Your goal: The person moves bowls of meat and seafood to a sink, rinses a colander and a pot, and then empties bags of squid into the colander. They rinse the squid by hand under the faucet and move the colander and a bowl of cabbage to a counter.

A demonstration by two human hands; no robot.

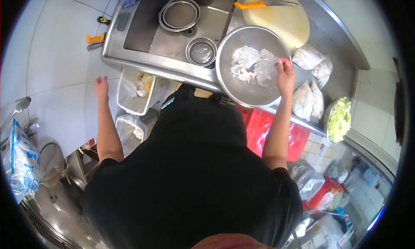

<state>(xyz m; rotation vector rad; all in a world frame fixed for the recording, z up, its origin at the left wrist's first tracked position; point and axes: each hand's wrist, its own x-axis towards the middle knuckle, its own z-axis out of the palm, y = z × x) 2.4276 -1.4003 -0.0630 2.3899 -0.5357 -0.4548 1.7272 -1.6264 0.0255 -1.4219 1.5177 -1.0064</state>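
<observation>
1. My right hand reaches into the large round perforated steel colander, its fingers pinched on a piece of the pale, translucent white food heaped inside.
2. The colander sits on the steel worktop at the sink's edge, beside a small round steel bowl.
3. My left hand hangs free, fingers spread apart, near a clear plastic-lined bin.

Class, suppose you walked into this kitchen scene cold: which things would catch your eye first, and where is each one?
First comes the big metal colander at the sink's edge, with pale white pieces in it and the person's right hand touching them at its rim. Next, the orange-handled knife on the round cutting board behind it. Then the bowl of shredded green cabbage at the far right of the counter, while the left hand hangs free over the floor.
</observation>
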